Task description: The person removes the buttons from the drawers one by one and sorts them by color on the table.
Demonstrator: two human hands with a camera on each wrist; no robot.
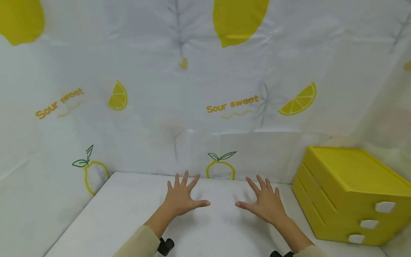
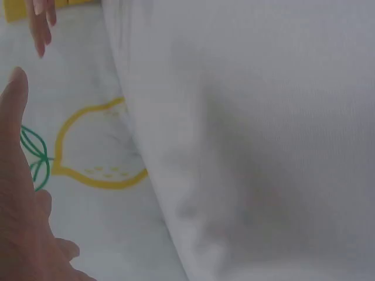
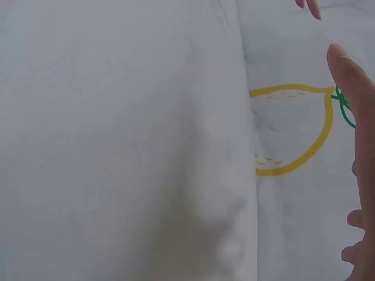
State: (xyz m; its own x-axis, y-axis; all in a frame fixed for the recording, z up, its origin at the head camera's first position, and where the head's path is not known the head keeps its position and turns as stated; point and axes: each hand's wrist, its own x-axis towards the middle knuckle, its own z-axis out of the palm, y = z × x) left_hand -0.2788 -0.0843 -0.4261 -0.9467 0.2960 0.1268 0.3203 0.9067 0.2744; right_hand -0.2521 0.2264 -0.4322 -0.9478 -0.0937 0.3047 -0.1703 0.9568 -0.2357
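Both hands hover over a white tabletop (image 1: 128, 203), fingers spread and holding nothing. My left hand (image 1: 181, 198) is left of the middle, its thumb pointing inward to the right. Opposite it, my right hand (image 1: 266, 203) points its thumb back toward the left one, with a gap between the two. Soft shadows fall on the white surface beneath them. The left wrist view has the left hand (image 2: 20, 175) along its left edge, and the right wrist view has the right hand (image 3: 363, 146) along its right edge.
A yellow three-drawer box (image 1: 353, 192) with white knobs stands at the right of the table. Behind the table hangs a white sheet (image 1: 154, 117) printed with lemons, slices and "Sour sweet" lettering. Dark wrist devices (image 1: 166, 246) sit near the beige sleeves (image 1: 139, 242).
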